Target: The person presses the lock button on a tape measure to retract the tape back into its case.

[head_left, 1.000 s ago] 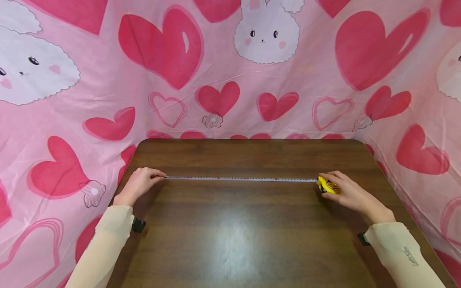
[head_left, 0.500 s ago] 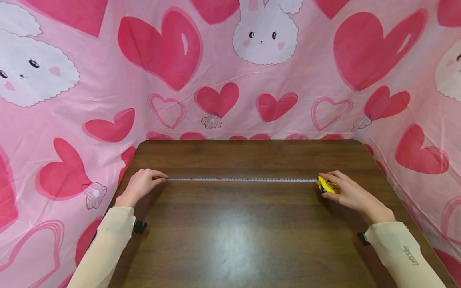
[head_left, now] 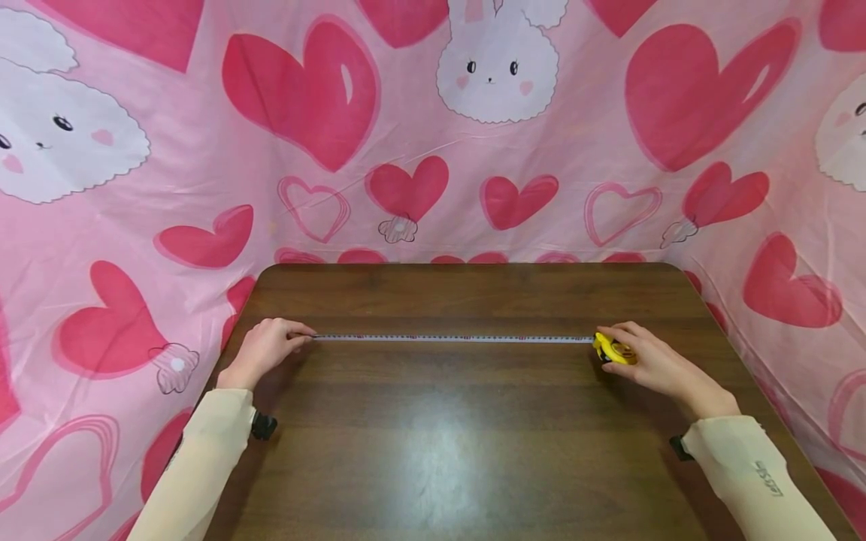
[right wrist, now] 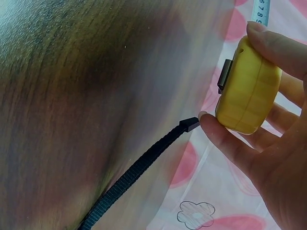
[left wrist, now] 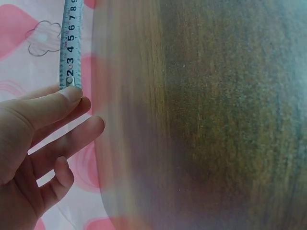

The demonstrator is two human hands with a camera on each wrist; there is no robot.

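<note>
A yellow tape measure [head_left: 613, 350] is gripped by my right hand [head_left: 666, 368] on the right, its white blade [head_left: 446, 339] drawn out straight across to the left. My left hand [head_left: 264, 349] pinches the blade's end between thumb and forefinger. The left wrist view shows the numbered blade [left wrist: 71, 43] rising from the thumb of my left hand [left wrist: 43, 139], with the other fingers loosely bent. In the right wrist view my right hand [right wrist: 273, 124] holds the yellow case [right wrist: 249, 88] with thumb and fingers, and a dark strap [right wrist: 134, 175] trails below it.
The brown wooden table [head_left: 433, 436] extends beneath both hands and has rounded far corners. Behind it and at both sides hangs a pink cloth [head_left: 419, 113] printed with hearts and rabbits. Each sleeve has a small black device [head_left: 262, 425] at the wrist.
My left hand has shifted slightly right, still pinching the blade's end. The yellow case has moved a little to the left with my right hand.
</note>
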